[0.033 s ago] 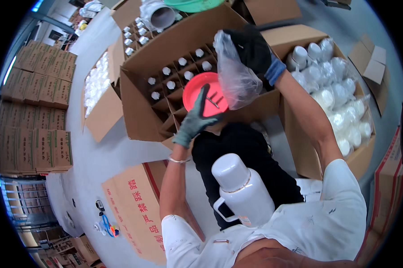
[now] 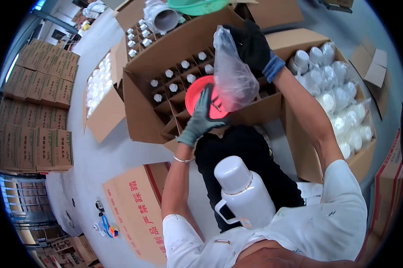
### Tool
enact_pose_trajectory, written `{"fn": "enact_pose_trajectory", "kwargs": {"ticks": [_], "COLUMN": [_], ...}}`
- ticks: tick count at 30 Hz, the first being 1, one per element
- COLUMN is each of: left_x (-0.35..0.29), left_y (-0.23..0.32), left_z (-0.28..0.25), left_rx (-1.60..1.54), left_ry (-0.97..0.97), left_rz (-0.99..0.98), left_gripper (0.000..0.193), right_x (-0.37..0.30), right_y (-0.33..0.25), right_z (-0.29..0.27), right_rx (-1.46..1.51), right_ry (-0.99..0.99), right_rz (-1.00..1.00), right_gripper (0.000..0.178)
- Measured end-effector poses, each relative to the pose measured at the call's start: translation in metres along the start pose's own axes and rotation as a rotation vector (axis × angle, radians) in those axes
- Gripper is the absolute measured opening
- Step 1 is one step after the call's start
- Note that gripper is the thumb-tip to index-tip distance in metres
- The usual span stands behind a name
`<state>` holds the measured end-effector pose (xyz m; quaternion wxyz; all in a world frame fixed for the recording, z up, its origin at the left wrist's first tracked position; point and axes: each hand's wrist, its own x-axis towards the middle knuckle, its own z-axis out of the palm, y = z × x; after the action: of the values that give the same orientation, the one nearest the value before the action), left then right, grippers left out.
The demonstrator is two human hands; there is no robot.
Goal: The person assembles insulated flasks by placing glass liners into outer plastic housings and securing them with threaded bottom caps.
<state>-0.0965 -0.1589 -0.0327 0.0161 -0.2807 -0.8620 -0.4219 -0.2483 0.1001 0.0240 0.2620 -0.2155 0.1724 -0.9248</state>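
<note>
My left hand (image 2: 199, 118), in a grey-green glove, lies over the near-left rim of a red plastic bowl (image 2: 193, 93), fingers stretched out and thumb apart. A few small metal pieces (image 2: 216, 105) lie in the bowl, beside the fingers. The bowl rests over the divided carton (image 2: 143, 109). My right hand (image 2: 251, 50), in a black glove with a blue cuff, grips the upper part of a clear plastic bag (image 2: 235, 78). The bag hangs over the bowl's right side; its contents cannot be made out. A white vacuum flask (image 2: 248, 196) with handle and cup lid leans on my lap.
White-capped bottles (image 2: 173, 87) stand in the carton's cells. An open box of bagged white flasks (image 2: 328, 100) is at the right. A green basin (image 2: 197, 6) lies at the far side. A flattened carton (image 2: 132, 210) lies at the left, before stacked boxes (image 2: 38, 111).
The bag has swung slightly left and hangs more over the bowl. My left hand stays at the bowl. The whole view has shifted slightly.
</note>
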Motion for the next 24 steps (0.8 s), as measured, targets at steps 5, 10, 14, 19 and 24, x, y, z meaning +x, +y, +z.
{"fn": "enact_pose_trajectory", "kwargs": {"ticks": [5,10,14,19,24], "left_x": [0.073,0.032,0.018,-0.015,-0.027], "left_y": [0.047,-0.007,-0.001,0.008,0.056], "left_z": [0.041,-0.008,-0.008,-0.006,0.026], "left_rx": [0.464,-1.115,-1.575,-1.565,-0.859], "left_ry": [0.465,0.641,0.252,0.347,0.363], "left_rz": [0.286,-0.317,-0.265,-0.274,-0.413], "left_gripper": [0.094,0.019,0.044,0.04,0.029], "right_x": [0.045,0.057,-0.008,-0.061,-0.093], "right_y": [-0.051,0.058,0.014,0.033,0.112], "right_z": [-0.033,0.057,0.001,-0.009,0.052], "right_rx": [-0.101,-0.286,-0.519,-0.493,-1.105], "right_ry": [-0.032,0.433,0.315,0.316,0.197], "right_rz": [-0.032,0.032,-0.219,0.223,0.06], "right_gripper": [0.063,0.062,0.045,0.049,0.073]}}
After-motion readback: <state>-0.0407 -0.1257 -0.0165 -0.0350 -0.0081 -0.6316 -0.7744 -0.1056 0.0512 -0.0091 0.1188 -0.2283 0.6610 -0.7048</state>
